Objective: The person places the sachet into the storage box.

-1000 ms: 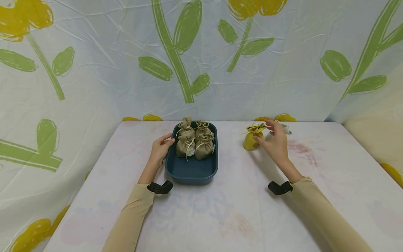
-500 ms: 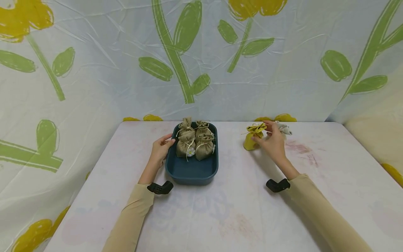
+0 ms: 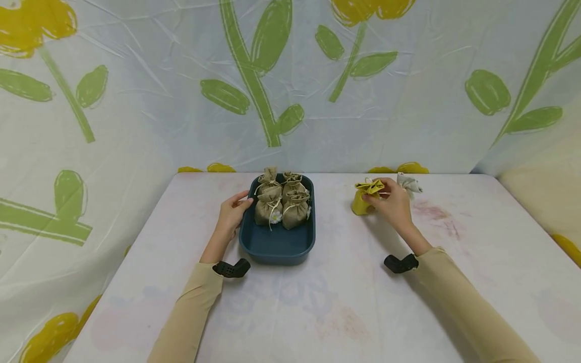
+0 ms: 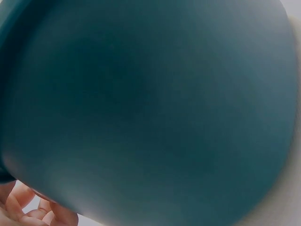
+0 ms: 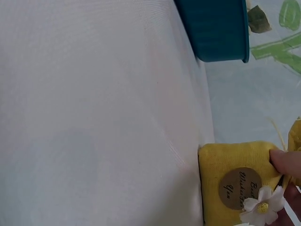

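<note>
My right hand [image 3: 396, 205] pinches the gathered neck of a yellow drawstring pouch [image 3: 360, 204], which stands upright on the right side of the table. In the right wrist view a thumb [image 5: 288, 162] presses the pouch's neck, above a round brown label [image 5: 239, 188] and a white fabric flower [image 5: 263, 207]. At the left rim of a dark blue tub [image 3: 278, 248], my left hand [image 3: 229, 216] holds on with its thumb by the edge and fingers outside. Several tan drawstring pouches [image 3: 295, 214] stand in the tub's far half. The tub's outer wall [image 4: 155, 113] fills the left wrist view.
A pale grey pouch [image 3: 410, 184] lies just behind and right of my right hand, partly hidden by it. White cloth covers the table [image 3: 281, 312]. A flower-printed curtain [image 3: 172, 101] rises behind the table's far edge.
My right hand has moved slightly left and its fingers have closed on the yellow pouch's neck. More of the grey pouch shows now. The left hand and tub have stayed put.
</note>
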Available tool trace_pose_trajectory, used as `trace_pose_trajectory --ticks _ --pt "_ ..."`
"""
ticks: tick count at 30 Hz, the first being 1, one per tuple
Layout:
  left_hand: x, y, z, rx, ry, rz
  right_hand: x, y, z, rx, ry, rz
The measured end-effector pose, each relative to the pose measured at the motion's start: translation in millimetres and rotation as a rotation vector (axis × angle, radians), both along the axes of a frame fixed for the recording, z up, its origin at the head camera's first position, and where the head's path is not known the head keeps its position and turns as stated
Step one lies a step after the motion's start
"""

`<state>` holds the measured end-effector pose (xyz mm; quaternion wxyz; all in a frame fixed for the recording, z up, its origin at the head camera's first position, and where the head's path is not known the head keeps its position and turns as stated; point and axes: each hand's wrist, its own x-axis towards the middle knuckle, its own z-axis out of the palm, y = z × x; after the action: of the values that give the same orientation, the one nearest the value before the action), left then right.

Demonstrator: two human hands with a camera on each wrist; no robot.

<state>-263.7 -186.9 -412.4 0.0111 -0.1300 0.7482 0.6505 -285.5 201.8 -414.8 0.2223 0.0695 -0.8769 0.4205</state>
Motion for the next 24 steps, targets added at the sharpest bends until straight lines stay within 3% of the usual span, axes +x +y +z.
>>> trace_pose_trajectory --ticks 6,13,24 --pt "0.1 0.2 1.0 0.001 0.005 -0.001 -1.2 1.8 -0.6 0.022 0.082 -0.012" --pt "1.9 0.6 1.9 -0.006 0.005 -0.012 0.8 2.4 0.3 0.052 0.102 -0.055" --pt "1.8 0.4 2.5 -0.005 -0.014 -0.012 15.4 -20.5 22.0 0.038 0.157 0.002"
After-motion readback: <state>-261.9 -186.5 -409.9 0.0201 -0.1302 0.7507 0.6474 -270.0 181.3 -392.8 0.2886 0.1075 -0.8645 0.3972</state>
